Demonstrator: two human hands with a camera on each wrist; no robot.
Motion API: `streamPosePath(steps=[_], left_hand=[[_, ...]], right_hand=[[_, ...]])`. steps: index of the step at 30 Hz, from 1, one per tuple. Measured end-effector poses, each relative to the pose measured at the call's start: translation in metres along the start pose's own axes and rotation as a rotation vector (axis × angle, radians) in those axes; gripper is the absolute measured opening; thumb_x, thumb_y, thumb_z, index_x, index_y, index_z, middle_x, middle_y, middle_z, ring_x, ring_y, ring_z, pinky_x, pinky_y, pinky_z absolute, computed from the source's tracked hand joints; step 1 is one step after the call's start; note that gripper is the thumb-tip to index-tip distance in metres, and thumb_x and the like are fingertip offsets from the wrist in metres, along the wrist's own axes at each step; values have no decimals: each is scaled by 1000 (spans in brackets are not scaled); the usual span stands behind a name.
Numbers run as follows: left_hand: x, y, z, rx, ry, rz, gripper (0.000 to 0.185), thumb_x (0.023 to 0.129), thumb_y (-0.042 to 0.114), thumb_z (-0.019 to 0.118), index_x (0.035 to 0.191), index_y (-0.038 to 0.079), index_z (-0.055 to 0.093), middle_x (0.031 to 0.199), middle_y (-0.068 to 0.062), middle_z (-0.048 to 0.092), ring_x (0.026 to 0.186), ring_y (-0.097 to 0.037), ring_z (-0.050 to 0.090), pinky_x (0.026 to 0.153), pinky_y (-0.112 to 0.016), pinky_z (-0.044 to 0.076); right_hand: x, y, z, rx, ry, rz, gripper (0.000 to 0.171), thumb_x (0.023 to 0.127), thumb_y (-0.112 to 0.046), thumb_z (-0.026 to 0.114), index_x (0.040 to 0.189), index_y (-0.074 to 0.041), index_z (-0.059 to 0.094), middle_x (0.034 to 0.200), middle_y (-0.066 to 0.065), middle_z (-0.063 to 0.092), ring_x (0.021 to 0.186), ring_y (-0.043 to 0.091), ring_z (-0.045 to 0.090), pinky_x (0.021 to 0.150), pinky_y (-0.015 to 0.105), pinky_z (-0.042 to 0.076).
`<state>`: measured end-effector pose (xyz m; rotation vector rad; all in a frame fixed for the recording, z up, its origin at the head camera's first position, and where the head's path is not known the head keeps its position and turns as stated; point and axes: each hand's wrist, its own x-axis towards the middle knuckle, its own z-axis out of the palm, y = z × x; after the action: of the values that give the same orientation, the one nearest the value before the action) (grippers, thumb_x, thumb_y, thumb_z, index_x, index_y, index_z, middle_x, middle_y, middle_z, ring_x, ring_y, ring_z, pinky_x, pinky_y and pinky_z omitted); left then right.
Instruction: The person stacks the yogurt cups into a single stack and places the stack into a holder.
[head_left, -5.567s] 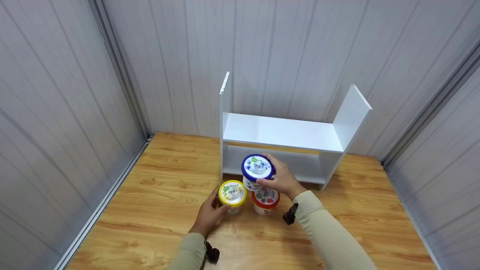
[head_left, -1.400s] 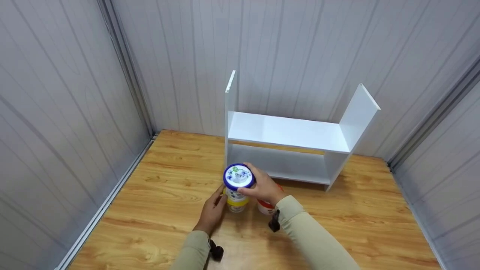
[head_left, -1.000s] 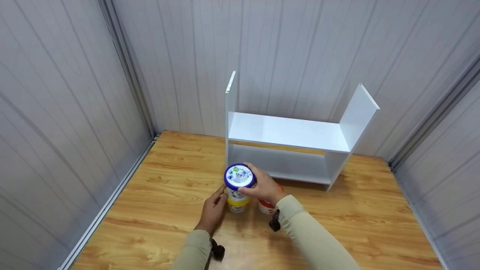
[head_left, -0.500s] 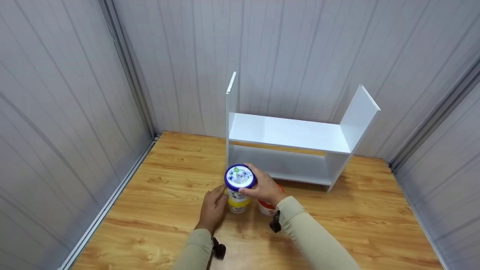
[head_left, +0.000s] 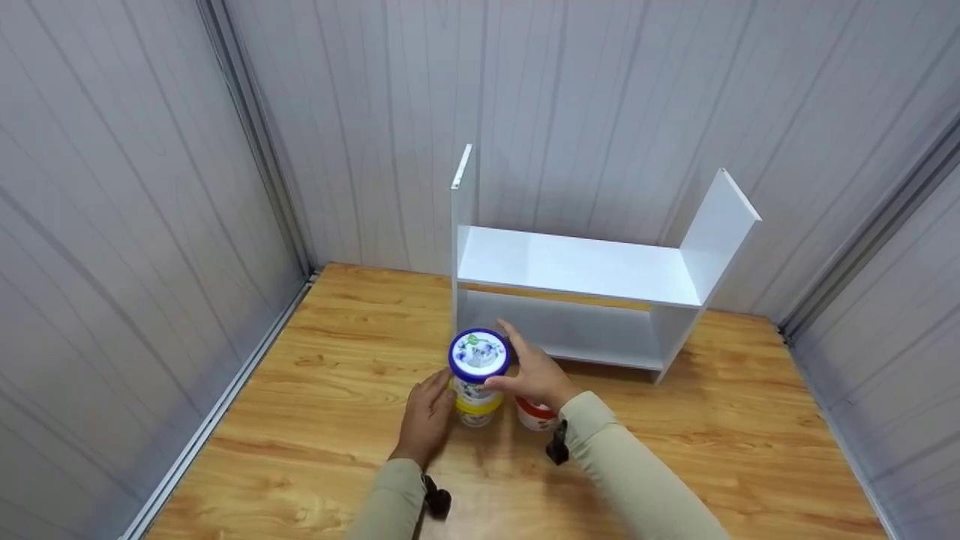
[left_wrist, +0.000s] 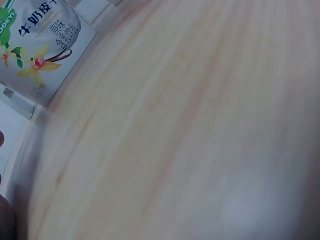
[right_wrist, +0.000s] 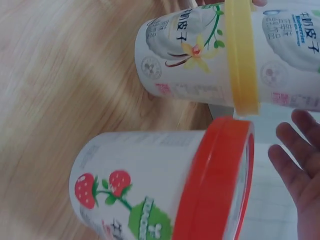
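Observation:
The blue-lidded cup (head_left: 478,354) stands upright on the yellow-lidded cup (head_left: 477,407), making a stack of two on the wooden table. My right hand (head_left: 534,375) is just right of the blue lid with fingers spread; the right wrist view shows its fingers (right_wrist: 295,170) apart from the cups. Along the stack's left side rests my left hand (head_left: 426,417), and fingertips touch the yellow lid (right_wrist: 242,60) in the right wrist view. A red-lidded cup (head_left: 535,416), printed with strawberries, stands right of the stack, partly hidden under my right hand.
Behind the cups stands a white two-tier shelf (head_left: 577,264) with tall side panels. Pale panelled walls (head_left: 375,127) enclose the wooden table (head_left: 300,420) at the back and both sides.
Earlier my right hand held the blue-lidded cup above the red one, then set it on the yellow one. Now its fingers have let go and spread. My left hand has loosened from the yellow-lidded cup.

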<state>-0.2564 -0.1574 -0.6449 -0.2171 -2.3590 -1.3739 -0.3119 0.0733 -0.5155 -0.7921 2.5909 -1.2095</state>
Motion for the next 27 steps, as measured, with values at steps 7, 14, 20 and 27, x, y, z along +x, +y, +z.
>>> streamPosePath(steps=[7, 14, 20, 27], left_hand=[[-1, 1, 1, -31, -7, -43, 42, 106, 36, 50, 148, 27, 55, 146, -1, 56, 133, -30, 50, 112, -56, 37], [1, 1, 1, -31, -31, -79, 44, 107, 39, 48, 149, 27, 53, 148, 0, 55, 136, -30, 47, 114, -56, 33], [1, 0, 2, -26, -41, -97, 44, 106, 42, 48, 149, 29, 53, 148, 2, 54, 138, -29, 46, 115, -55, 32], [0, 0, 0, -75, -27, -71, 43, 106, 32, 53, 148, 21, 55, 147, -4, 55, 136, -33, 48, 114, -56, 34]], right_hand=[[-9, 8, -16, 15, 37, -46, 106, 80, -61, 78, 162, -26, 22, 149, 7, 50, 139, 31, 45, 111, 59, 39], [-21, 22, -31, 2, 59, -24, 103, 79, -55, 82, 161, -28, 25, 151, 0, 49, 143, 29, 40, 113, 58, 35], [-32, 41, -36, -20, 74, 41, 98, 80, -45, 85, 160, -27, 30, 153, -2, 47, 145, 28, 37, 116, 58, 31], [-43, 63, -32, -12, 45, 113, 108, 72, -52, 88, 159, -25, 31, 156, 1, 44, 145, 27, 37, 117, 54, 32]])
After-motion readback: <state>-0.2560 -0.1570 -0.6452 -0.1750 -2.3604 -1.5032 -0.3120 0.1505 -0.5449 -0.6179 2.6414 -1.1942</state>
